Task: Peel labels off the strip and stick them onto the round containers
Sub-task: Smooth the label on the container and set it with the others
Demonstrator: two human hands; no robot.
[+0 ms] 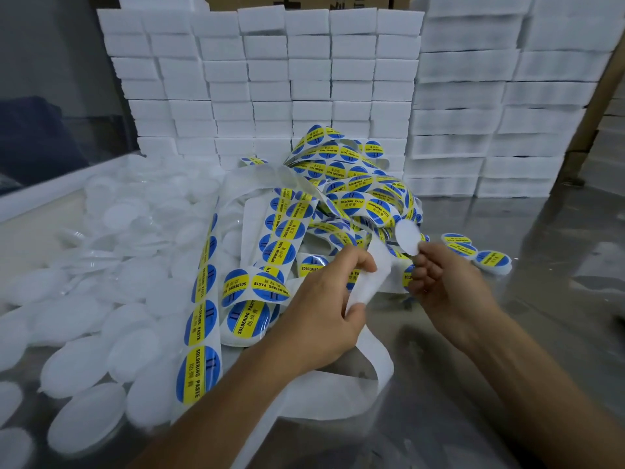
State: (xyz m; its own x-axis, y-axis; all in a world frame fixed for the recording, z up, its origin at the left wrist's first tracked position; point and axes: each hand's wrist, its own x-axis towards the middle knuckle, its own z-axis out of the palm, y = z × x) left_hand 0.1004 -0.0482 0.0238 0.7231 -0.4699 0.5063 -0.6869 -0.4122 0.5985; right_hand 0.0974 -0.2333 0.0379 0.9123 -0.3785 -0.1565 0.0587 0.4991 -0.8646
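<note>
1. My left hand (333, 292) pinches the bare backing strip (367, 282); my right hand (446, 282) holds one peeled label (407, 236) by its edge, white side toward me.
2. One tangled label strip (280, 231) is heaped ahead of my hands.
3. Three labelled containers (492, 260) sit just right of the heap.
4. Unlabelled white containers (84, 333), too many to count, crowd the left of the metal table (541, 333).
5. Stacked white foam blocks (270, 79) wall the back.

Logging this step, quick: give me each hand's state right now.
Left hand: closed, gripping the bare white backing strip.
Right hand: closed, pinching a peeled round label, white underside towards the camera.
</note>
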